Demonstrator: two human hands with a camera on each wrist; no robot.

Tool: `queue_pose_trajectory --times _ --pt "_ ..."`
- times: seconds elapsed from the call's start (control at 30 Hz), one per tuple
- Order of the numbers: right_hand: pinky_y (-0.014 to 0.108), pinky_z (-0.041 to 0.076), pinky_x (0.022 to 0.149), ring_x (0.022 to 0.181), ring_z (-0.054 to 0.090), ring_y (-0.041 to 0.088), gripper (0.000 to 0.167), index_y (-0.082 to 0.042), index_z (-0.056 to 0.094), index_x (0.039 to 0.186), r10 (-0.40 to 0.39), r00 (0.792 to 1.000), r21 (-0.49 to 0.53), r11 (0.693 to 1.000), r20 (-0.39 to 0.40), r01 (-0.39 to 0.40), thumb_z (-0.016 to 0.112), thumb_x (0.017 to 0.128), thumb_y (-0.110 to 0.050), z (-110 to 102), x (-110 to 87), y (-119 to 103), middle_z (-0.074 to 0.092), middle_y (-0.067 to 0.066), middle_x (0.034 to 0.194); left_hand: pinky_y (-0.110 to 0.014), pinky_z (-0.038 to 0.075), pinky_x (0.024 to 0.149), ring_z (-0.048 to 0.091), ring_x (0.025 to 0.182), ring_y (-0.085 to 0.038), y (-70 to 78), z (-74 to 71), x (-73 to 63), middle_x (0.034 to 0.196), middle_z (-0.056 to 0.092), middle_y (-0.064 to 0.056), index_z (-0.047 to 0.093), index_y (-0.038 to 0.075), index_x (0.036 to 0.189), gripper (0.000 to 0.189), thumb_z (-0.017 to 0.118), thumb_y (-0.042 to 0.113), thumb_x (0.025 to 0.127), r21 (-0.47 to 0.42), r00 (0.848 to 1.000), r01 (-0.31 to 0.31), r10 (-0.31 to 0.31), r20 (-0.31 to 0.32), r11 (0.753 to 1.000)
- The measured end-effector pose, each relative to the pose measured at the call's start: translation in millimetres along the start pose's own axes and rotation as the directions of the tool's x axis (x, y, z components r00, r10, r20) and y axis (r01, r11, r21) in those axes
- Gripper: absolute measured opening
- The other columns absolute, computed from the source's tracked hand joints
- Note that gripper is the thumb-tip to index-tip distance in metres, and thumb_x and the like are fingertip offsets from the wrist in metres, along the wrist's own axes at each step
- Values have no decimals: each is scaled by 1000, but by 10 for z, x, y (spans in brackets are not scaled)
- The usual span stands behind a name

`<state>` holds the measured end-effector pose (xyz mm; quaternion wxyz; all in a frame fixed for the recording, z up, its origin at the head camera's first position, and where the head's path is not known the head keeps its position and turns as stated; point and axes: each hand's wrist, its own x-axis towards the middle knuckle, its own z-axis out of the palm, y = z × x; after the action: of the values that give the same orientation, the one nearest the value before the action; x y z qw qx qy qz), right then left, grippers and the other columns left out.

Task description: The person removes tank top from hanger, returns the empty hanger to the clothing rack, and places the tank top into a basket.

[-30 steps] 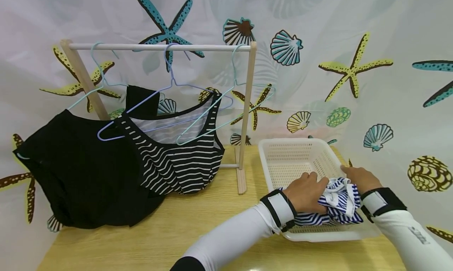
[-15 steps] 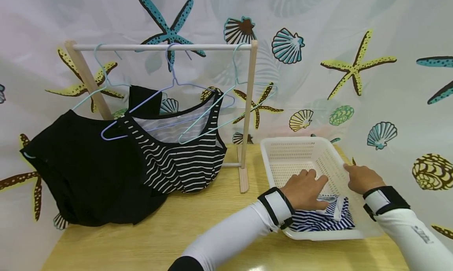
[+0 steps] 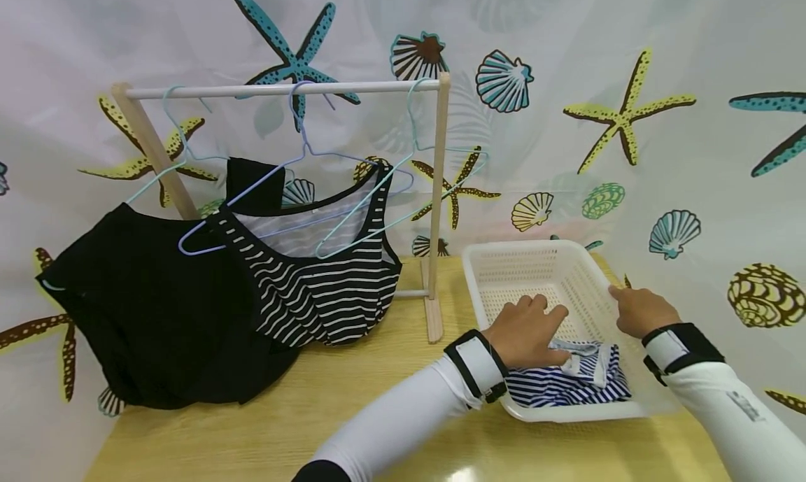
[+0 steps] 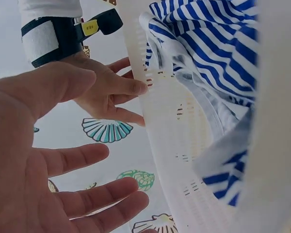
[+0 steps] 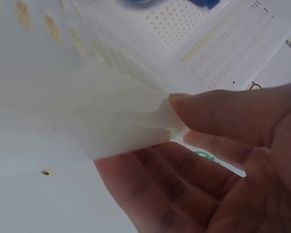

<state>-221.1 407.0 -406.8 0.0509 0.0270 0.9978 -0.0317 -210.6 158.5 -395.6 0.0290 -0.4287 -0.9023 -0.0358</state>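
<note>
The left hand (image 3: 525, 334) was found spread wide, holding nothing, above the near part of the white basket (image 3: 516, 259). The right hand (image 3: 645, 313) pinched the basket's right rim between thumb and fingers, presumably to steady it. The blue-and-white striped garment (image 3: 567, 386) lay bunched at the basket's near end, contained by the walls. At left, the rack (image 3: 264, 90) supported the black garment (image 3: 170, 307) and black striped top (image 3: 334, 293), both hung from its bar.

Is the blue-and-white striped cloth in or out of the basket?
In: the head view shows the striped cloth lying bunched inside the white basket, at its near end.
</note>
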Motion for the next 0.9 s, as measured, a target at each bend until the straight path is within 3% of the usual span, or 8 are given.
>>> queue_pose_trajectory --times 0.13,0.37,0.63,0.9 --pt "50 48 63 71 57 37 59 15 43 132 -18 1000 3 1000 -11 18 62 78 2 -8 54 -42 54 41 114 -27 41 68 50 93 -11 -152 -3 -91 111 53 3 48 26 136 63 59 61 86 32 999 16 -15 -29 999" --pt "49 48 61 69 56 36 61 15 41 133 17 1000 27 999 15 -18 61 78 1 2 7 -23 51 42 117 -42 42 86 48 114 -19 -423 -44 -277 129 50 -3 44 30 142 69 62 61 84 -19 996 82 -82 -23 996" --pt "64 46 75 85 60 51 64 21 34 132 26 998 58 998 60 -29 60 87 -17 -40 -46 -73 52 44 112 -44 42 87 51 117 -23 -861 -111 -614 131 53 -6 53 28 136 63 66 59 82 -11 986 89 -90 -137 996" --pt "69 44 74 95 53 61 65 18 38 133 -36 991 86 995 -127 47 57 94 -31 -114 23 -553 49 46 111 -46 42 91 50 119 -26 -1258 -197 -1090 131 53 -9 55 23 133 60 66 55 83 -43 972 148 -153 -179 988"
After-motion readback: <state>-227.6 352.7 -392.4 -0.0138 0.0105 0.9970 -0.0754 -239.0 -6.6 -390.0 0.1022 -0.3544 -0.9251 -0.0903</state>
